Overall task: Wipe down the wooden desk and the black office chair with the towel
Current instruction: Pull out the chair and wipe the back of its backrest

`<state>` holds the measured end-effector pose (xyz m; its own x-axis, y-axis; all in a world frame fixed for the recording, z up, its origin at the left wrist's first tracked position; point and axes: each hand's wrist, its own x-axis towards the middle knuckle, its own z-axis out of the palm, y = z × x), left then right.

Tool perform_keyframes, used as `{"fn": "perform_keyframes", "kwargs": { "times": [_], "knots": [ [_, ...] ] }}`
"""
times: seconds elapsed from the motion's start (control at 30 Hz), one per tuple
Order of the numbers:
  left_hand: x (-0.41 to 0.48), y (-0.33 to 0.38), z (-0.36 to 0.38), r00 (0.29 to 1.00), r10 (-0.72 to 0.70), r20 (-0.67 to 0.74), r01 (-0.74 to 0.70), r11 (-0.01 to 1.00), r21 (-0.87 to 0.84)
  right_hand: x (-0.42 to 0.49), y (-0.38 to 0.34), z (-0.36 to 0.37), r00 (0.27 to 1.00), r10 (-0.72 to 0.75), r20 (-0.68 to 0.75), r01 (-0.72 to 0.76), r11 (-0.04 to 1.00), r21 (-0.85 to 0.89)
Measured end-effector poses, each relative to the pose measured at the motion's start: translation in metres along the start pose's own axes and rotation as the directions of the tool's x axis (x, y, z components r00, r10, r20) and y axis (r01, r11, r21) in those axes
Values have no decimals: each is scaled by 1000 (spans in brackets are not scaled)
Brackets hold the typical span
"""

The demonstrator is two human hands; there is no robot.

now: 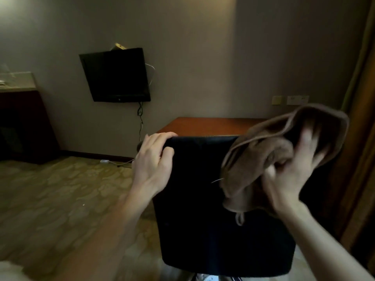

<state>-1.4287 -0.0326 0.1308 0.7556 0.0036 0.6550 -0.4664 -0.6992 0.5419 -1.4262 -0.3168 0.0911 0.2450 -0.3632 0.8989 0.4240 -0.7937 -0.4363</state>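
The black office chair (203, 209) stands with its back toward me, filling the lower middle. My left hand (152, 163) grips the top left corner of the chair back, fingers curled over the edge. My right hand (292, 175) is shut on a bunched brown towel (269, 151), held against the upper right part of the chair back; the hand is motion-blurred. Behind the chair, the wooden desk (205, 125) shows its reddish top against the wall.
A black TV (115, 75) hangs on the wall at left, with a cable dropping to a power strip (104, 161) on the patterned carpet. A dark cabinet (22, 122) stands far left. A brown curtain (361, 138) hangs at right.
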Motion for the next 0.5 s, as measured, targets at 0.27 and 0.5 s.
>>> {"fn": "perform_keyframes", "kwargs": {
  "times": [0.27, 0.5],
  "knots": [
    [1, 13, 9, 996, -59, -60, 49, 988, -145, -4, -76, 41, 996, 1, 91, 1, 1000, -18],
    [13, -8, 2, 991, -105, -81, 78, 955, -287, -19, -143, 84, 877, -283, 389, 327, 943, -53]
  ]
}}
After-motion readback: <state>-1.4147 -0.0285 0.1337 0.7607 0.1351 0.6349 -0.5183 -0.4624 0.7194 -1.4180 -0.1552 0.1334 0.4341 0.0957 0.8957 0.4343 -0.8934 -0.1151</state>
